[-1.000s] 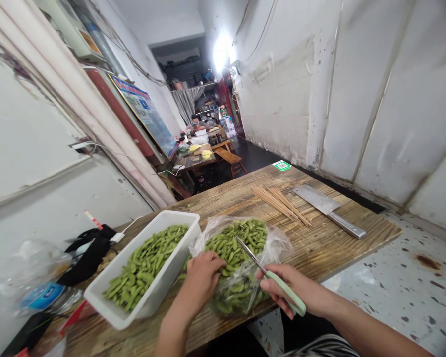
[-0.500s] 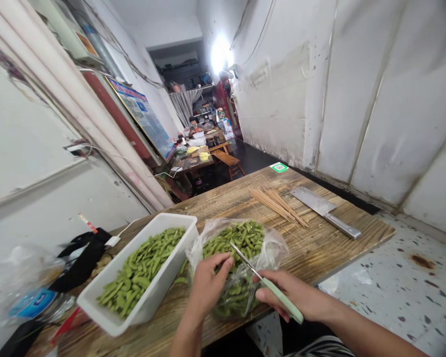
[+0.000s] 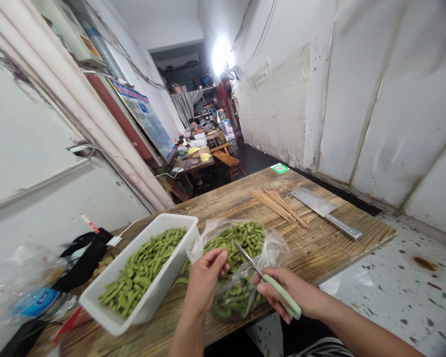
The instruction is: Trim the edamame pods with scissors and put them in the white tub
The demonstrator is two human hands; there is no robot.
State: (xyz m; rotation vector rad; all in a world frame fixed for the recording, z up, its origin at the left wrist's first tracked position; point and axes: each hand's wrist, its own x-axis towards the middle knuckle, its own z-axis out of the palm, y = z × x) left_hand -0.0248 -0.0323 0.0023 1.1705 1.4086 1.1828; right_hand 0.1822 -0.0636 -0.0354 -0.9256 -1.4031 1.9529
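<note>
My left hand (image 3: 205, 280) hovers over a clear plastic bag of green soybean pods (image 3: 241, 238), its fingers pinched on a pod right by the scissor blades. My right hand (image 3: 295, 296) grips the pale green handles of a pair of scissors (image 3: 262, 275), whose blades point up and left over the bag. Left of the bag stands a white rectangular tub (image 3: 154, 292) filled with more pods. All of it rests on a worn wooden table (image 3: 319, 248).
A bundle of bamboo skewers (image 3: 278, 204) and a cleaver (image 3: 325, 210) lie at the table's far right. A black cloth (image 3: 83, 258) and a plastic bottle (image 3: 37, 302) sit at the left. A green sticker (image 3: 279, 168) marks the far corner. Speckled floor lies to the right.
My left hand rose from deep in the bag and pinched a pod up beside the scissor blades. The right hand with the scissors barely shifted.
</note>
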